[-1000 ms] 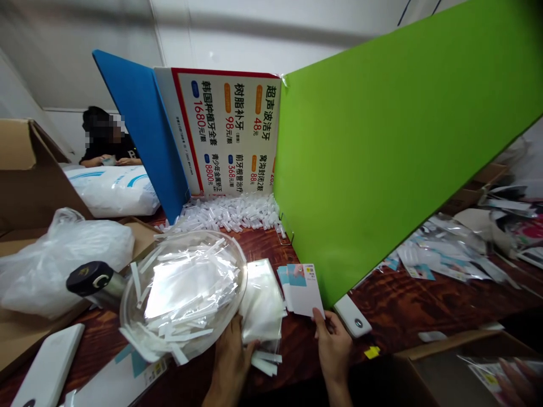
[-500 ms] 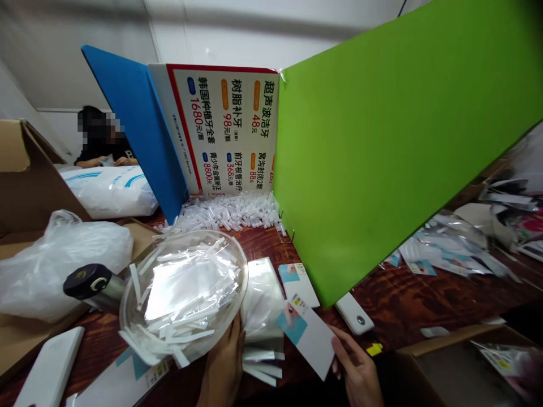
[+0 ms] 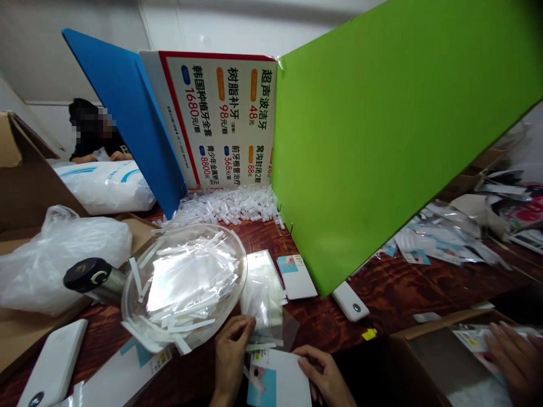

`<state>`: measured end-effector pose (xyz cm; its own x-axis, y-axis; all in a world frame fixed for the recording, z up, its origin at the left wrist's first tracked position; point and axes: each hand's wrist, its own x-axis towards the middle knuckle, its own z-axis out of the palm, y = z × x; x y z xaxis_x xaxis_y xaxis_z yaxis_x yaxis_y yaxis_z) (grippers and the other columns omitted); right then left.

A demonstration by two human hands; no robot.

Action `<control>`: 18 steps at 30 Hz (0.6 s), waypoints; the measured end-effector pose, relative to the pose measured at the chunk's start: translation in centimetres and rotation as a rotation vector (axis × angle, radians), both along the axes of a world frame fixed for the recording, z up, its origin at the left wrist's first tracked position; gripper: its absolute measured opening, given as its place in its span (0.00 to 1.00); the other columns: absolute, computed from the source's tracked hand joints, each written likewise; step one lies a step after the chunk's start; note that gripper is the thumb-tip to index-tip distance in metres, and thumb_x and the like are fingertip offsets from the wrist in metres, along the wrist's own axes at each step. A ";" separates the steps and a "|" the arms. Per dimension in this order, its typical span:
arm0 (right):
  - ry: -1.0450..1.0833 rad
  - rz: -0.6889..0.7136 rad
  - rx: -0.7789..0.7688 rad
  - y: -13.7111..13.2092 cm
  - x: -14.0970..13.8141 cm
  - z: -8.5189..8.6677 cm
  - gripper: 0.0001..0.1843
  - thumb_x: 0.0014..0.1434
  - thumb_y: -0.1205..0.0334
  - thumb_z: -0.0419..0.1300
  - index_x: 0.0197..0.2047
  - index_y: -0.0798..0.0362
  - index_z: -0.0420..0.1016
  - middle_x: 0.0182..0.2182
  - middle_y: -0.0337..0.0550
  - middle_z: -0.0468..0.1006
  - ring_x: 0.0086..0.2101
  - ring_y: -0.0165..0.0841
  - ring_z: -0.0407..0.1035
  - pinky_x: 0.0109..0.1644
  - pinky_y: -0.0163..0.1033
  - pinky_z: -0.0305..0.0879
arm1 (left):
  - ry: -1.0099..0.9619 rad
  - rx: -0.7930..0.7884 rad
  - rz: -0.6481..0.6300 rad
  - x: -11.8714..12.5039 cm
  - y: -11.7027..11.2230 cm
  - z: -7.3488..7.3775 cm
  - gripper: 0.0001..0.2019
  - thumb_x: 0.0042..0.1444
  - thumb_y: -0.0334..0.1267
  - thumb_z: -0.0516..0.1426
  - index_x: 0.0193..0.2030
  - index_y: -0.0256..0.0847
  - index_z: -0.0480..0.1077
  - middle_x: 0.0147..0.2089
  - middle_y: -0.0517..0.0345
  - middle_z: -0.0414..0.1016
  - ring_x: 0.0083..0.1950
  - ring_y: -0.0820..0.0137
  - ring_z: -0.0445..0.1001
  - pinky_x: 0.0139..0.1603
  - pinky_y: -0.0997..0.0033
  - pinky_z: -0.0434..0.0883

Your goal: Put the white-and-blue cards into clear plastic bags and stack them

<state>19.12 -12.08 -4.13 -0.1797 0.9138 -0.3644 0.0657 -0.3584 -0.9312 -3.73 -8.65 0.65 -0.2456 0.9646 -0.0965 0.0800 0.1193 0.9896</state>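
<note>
While right hand (image 3: 324, 373) grips blue-and-white card (image 3: 292, 373) by its right edge, thumb on top, left hand (image 3: 233, 345) is just beside card's upper left corner. Left fingertips are drawn together at near end of clear bags (image 3: 261, 274); cannot tell if bag is pinched. Card is between two hands, near front of table (image 3: 258, 233). More cards (image 3: 299, 280) lie beyond, beside green board (image 3: 360, 141). Round tub (image 3: 245, 265), full of white strips, stands left of bags.
</note>
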 end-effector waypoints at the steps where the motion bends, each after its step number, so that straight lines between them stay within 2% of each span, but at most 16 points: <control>1: 0.007 -0.023 -0.002 0.0 -0.1 -0.1 0.31 0.54 0.34 0.62 0.37 0.57 0.80 0.16 0.33 0.66 0.13 0.22 0.52 0.15 0.28 0.43 | -0.040 -0.021 0.012 0.0 0.1 -0.1 0.17 0.53 0.53 0.64 0.32 0.40 0.82 0.40 0.51 0.83 0.45 0.59 0.80 0.48 0.67 0.74; 7: 0.021 -0.072 0.009 0.0 0.6 0.0 0.29 0.53 0.35 0.64 0.37 0.57 0.81 0.15 0.33 0.66 0.13 0.21 0.51 0.15 0.28 0.43 | -0.240 -0.131 0.047 0.3 0.8 0.2 0.20 0.51 0.55 0.65 0.34 0.38 0.81 0.35 0.53 0.81 0.39 0.62 0.78 0.41 0.69 0.72; 10: 0.006 -0.182 0.047 0.1 0.6 0.7 0.29 0.53 0.36 0.65 0.40 0.58 0.81 0.14 0.33 0.66 0.13 0.22 0.52 0.16 0.29 0.45 | -0.275 -0.173 0.039 0.3 0.9 0.6 0.20 0.50 0.56 0.66 0.35 0.38 0.82 0.33 0.54 0.81 0.37 0.63 0.77 0.39 0.71 0.71; 15: 0.000 -0.407 0.103 0.9 -0.8 1.4 0.32 0.51 0.36 0.66 0.44 0.57 0.80 0.11 0.32 0.64 0.14 0.27 0.55 0.17 0.31 0.53 | -0.236 -0.143 -0.060 0.3 1.1 1.0 0.19 0.53 0.54 0.64 0.34 0.38 0.82 0.33 0.55 0.81 0.37 0.63 0.77 0.40 0.71 0.71; 18: 0.011 -0.442 0.121 1.4 -1.3 1.4 0.30 0.51 0.37 0.67 0.43 0.57 0.80 0.12 0.33 0.65 0.15 0.27 0.57 0.18 0.31 0.55 | -0.260 -0.143 -0.077 0.4 1.4 1.2 0.20 0.54 0.55 0.63 0.32 0.38 0.81 0.31 0.55 0.81 0.36 0.62 0.77 0.39 0.70 0.71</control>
